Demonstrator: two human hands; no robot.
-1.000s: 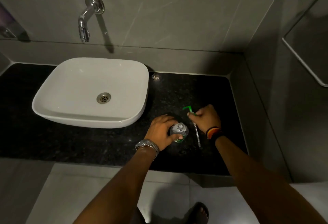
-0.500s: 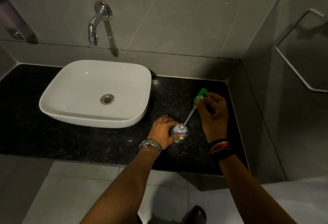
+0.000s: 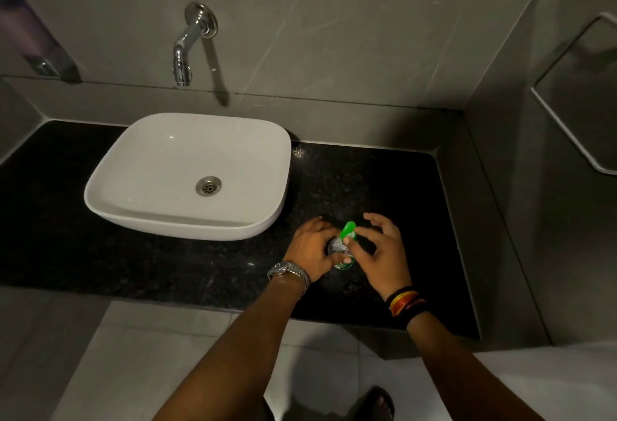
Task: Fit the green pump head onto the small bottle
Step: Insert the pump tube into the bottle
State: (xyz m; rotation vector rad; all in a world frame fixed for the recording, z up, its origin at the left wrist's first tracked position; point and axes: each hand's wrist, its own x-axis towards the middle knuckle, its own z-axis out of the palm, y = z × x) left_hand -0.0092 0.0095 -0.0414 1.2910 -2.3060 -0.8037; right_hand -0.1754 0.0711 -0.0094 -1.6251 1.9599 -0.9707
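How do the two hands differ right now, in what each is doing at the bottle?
The left hand wraps around the small bottle, steadying it on the black counter; the right hand works at the top, thumb and forefinger at the green pump head. The left hand's fingers are curled closed, while the right hand's other fingers are spread. The left wrist carries a metal watch, the right wrist coloured bands. Both meet at the bottle.
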